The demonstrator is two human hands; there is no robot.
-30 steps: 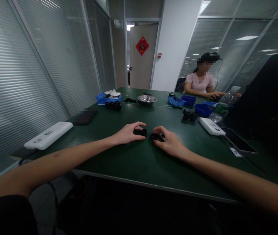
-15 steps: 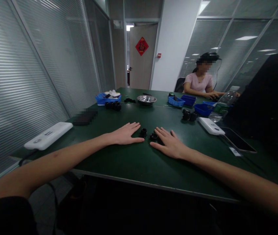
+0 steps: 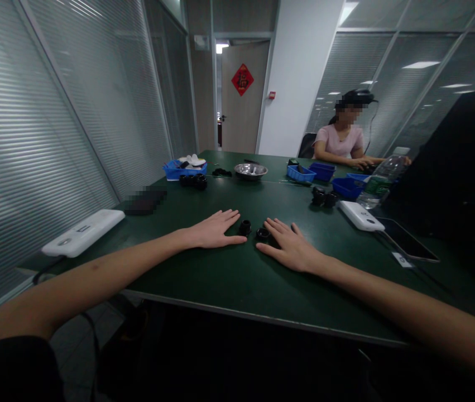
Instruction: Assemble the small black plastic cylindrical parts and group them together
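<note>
My left hand [image 3: 214, 229] lies flat on the green table [image 3: 237, 279], palm down, fingers stretched out. Just right of its fingertips stands a small black round part [image 3: 244, 227]. My right hand [image 3: 289, 246] also lies flat and open, fingers spread. A second small black part [image 3: 263, 234] sits at its index finger, touching or nearly touching it. Neither hand holds anything. The two black parts stand close together between the hands.
A white device [image 3: 82, 231] lies at the left edge; another white device [image 3: 360, 215] and a phone [image 3: 404, 239] lie right. Farther back are blue bins [image 3: 323, 170], a metal bowl [image 3: 251, 170], black parts [image 3: 193, 180], a water bottle [image 3: 382, 181]. Another person [image 3: 344, 139] sits at the far end.
One second ago both hands were curled on the black parts. They let go and flattened on the table; the parts now stand free between them. No movement in the last half second.
</note>
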